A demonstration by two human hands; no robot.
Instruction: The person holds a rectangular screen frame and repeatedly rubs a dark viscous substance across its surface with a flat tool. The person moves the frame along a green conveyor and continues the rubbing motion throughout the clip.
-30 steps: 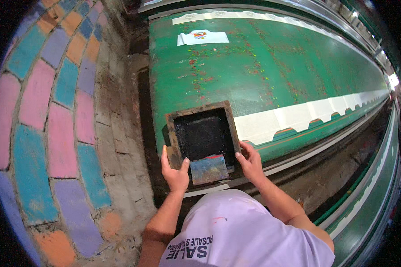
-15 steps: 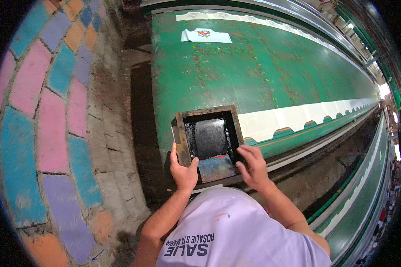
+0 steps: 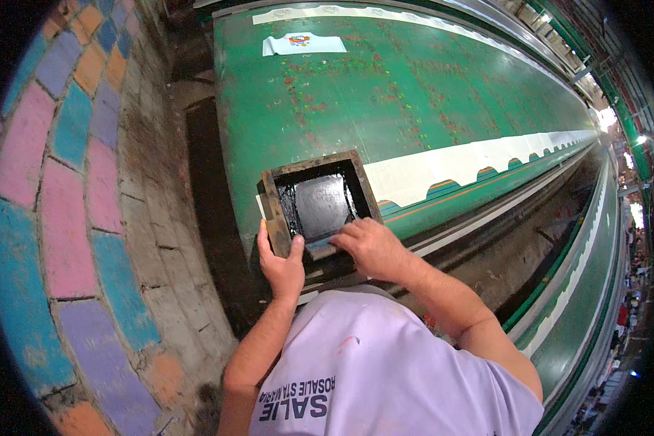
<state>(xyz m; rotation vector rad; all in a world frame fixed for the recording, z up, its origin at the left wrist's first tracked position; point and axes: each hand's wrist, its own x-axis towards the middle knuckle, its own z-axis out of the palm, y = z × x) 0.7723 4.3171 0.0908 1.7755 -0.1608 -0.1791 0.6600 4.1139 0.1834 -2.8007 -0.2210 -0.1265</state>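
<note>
A small wooden screen-printing frame rests at the near left end of the long green table. Wet black ink coats its inside, around a dark mesh window. With the thumb on the near rim and the fingers along the outer left side, my left hand grips the frame. My right hand is closed over the right end of a squeegee, whose worn grey-blue blade lies across the frame's near end. Part of the squeegee is hidden behind the right-hand fingers.
White cut fabric pieces line the table's near edge, rightward from the frame. A pale printed shirt panel lies at the far left. To the left stands a painted block wall; another green table runs along the right.
My right hand has gone from open beside the frame to closed on the squeegee, which has tipped up from lying flat. My left hand keeps its hold. The whole view has shifted slightly.
</note>
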